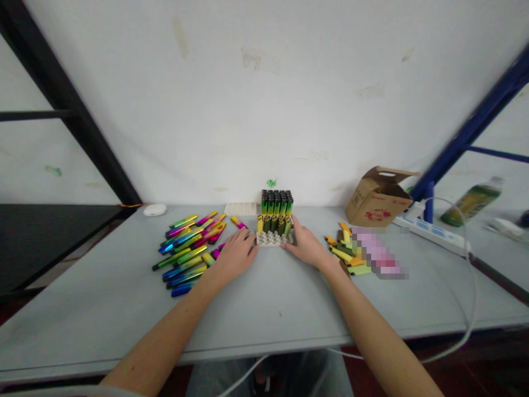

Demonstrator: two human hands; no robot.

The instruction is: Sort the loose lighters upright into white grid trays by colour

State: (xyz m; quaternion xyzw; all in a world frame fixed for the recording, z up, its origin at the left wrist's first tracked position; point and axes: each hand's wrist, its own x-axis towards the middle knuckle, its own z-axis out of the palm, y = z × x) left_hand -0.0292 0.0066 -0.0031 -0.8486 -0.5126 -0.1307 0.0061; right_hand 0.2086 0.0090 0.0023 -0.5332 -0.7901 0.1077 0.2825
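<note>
White, hole-studded tray (pixel 269 241) holds upright dark-green and yellow lighters (pixel 274 224).

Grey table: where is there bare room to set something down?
Between the forearms, in front of the tray; left of the shiny pieces; and right of the right forearm, up to the white cable. Crowded: around both hands; from yellow pieces to carton.

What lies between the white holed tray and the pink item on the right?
In the head view, the right hand is at the tray; beyond it, loose yellow, orange and green pieces reach the pixelated pink item.
</note>
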